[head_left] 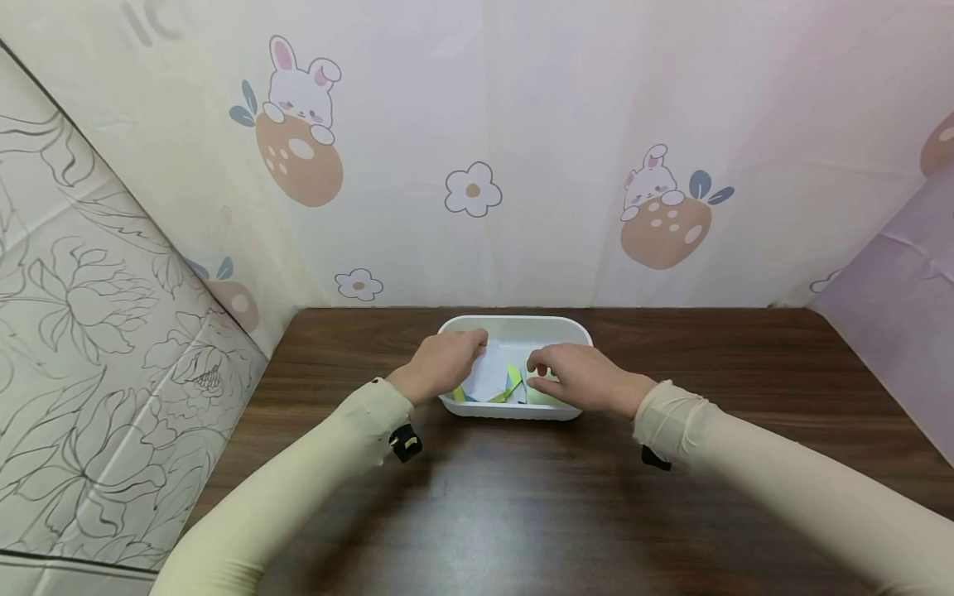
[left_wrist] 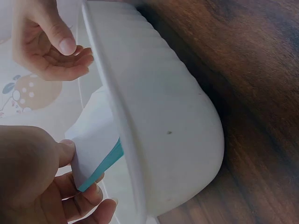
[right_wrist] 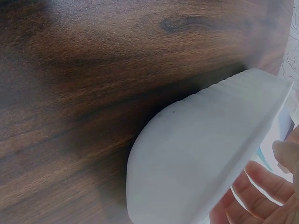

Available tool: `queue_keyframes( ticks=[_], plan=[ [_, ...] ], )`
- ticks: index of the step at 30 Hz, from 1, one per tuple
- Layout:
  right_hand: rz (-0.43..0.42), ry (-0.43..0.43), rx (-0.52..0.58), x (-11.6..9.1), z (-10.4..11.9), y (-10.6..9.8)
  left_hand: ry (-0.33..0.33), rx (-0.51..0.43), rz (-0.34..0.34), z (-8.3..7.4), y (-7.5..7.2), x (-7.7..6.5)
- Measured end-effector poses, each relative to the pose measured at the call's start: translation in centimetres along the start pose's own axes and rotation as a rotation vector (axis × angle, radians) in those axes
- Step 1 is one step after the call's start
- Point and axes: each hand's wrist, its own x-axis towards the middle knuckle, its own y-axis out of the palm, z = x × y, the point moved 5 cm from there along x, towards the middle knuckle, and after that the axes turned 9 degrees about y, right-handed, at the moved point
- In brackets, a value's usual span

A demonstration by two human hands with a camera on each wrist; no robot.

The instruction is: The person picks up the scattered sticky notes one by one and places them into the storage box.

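Note:
A white plastic tub (head_left: 514, 410) stands on the wooden table with folded papers inside. My left hand (head_left: 445, 362) reaches over its left side. Between thumb and fingers it pinches a white paper piece with a teal edge (left_wrist: 96, 135), as the left wrist view shows. Over the tub's right side is my right hand (head_left: 585, 377), fingers loosely bent and apart from the thumb, with nothing visible between them. Yellow-green paper pieces (head_left: 514, 377) lie in the tub between the hands. A pale green piece (head_left: 540, 397) sits below the right fingertips, partly hidden by that hand.
The dark wooden table (head_left: 507, 505) extends in front of the tub and to both sides. A patterned cloth wall (head_left: 551, 108) rises close behind the tub. Other cloth walls stand at left (head_left: 112, 331) and right (head_left: 887, 281).

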Motion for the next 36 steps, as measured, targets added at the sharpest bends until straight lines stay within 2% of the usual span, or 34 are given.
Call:
queue_keyframes(
  ticks=[16,23,36],
  plan=[
    [0.000,-0.004,-0.002,0.3,0.2,0.2,-0.009,0.022,0.012,0.3,0.9,0.4],
    [0.006,-0.006,0.002,0.4,0.3,0.3,-0.034,0.009,-0.010,0.5,0.9,0.6],
    [0.020,0.013,-0.018,0.5,0.3,0.4,-0.070,0.031,0.012,0.9,1.1,0.6]
  ],
)
